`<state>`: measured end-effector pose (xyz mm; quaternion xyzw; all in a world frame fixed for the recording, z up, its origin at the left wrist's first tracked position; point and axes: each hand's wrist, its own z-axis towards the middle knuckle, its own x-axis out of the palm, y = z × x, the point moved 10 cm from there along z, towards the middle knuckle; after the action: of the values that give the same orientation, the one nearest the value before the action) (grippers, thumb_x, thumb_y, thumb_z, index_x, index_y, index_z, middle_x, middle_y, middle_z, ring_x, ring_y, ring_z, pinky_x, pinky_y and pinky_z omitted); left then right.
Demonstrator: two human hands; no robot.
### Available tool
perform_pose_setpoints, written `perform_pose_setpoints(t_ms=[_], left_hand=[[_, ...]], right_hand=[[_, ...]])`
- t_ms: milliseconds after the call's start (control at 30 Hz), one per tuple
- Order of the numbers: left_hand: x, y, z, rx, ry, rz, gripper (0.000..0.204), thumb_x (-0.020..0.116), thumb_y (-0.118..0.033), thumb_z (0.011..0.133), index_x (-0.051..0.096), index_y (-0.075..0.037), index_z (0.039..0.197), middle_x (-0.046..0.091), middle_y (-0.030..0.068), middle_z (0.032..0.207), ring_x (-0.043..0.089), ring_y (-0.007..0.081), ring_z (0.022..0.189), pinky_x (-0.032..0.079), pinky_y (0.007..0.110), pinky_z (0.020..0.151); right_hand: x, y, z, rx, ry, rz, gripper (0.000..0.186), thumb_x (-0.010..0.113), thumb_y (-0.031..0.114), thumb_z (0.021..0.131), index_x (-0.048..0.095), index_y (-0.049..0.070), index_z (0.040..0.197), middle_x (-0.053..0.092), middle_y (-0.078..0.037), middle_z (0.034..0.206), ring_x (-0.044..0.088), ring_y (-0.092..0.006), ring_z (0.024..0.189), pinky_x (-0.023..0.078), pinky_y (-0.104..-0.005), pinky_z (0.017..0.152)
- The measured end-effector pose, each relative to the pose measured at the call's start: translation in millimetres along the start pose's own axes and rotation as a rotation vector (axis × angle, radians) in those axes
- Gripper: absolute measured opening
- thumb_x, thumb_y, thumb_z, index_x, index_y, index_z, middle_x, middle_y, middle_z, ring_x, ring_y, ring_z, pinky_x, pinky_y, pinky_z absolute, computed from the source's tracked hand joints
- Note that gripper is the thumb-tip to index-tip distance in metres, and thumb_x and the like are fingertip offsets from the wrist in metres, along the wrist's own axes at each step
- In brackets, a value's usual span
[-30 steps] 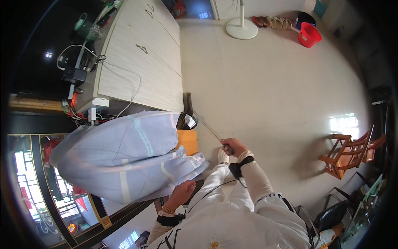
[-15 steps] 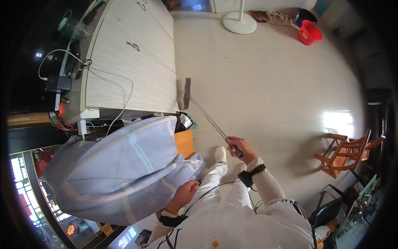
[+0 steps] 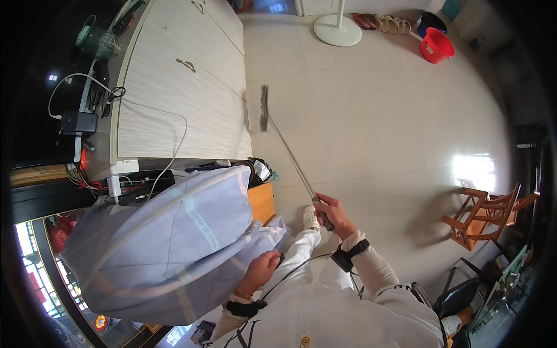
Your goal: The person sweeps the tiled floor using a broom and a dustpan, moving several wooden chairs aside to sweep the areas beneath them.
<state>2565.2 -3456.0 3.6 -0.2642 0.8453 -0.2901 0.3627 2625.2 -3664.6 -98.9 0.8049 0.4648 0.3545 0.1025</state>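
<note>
My right hand is closed around the dark grip of a long-handled broom. The thin metal handle slants up and left to a narrow grey-brown bristled head on the tiled floor, beside the white cabinet and slightly apart from it. My left hand is curled closed above my thigh, next to the blue-grey fabric cover. A small dark bit shows at its fingertips, but I cannot make out what it is.
The white cabinet stands at the left, a cable across its front. A round fan base, several shoes and a red bucket are at the far side. A wooden chair stands at the right.
The broom head has moved farther from me and a little away from the cabinet's side. My right hand has shifted slightly nearer and left. The left hand has hardly moved.
</note>
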Motion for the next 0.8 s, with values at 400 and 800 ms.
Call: perform_pose_setpoints(t_ms=[400,800], left_hand=[[-2.6,45.8,-34.9,-0.137,-0.013,0.147,0.021,0.052,-0.02,0.085,0.057,-0.005,0.1,0.062,0.0154,0.087,0.061,0.0291,0.078,0.048,0.034,0.068],[18.2,23.6,-12.4,-0.105,0.078,0.027,0.019,0.052,-0.017,0.085,0.057,-0.002,0.096,0.062,0.0163,0.088,0.06,0.0303,0.081,0.047,0.034,0.07]], right_hand=[[16.7,50.4,165.7,0.178,0.094,0.444,0.011,0.051,0.016,0.084,0.044,0.01,0.078,0.046,-0.002,0.058,0.042,-0.0082,0.044,0.036,-0.0205,0.039],[-69.9,39.0,-37.6,-0.032,-0.195,-0.092,0.045,0.06,0.008,0.078,0.046,-0.003,0.119,0.052,-0.005,0.06,0.045,-0.0099,0.042,0.037,-0.0233,0.038]])
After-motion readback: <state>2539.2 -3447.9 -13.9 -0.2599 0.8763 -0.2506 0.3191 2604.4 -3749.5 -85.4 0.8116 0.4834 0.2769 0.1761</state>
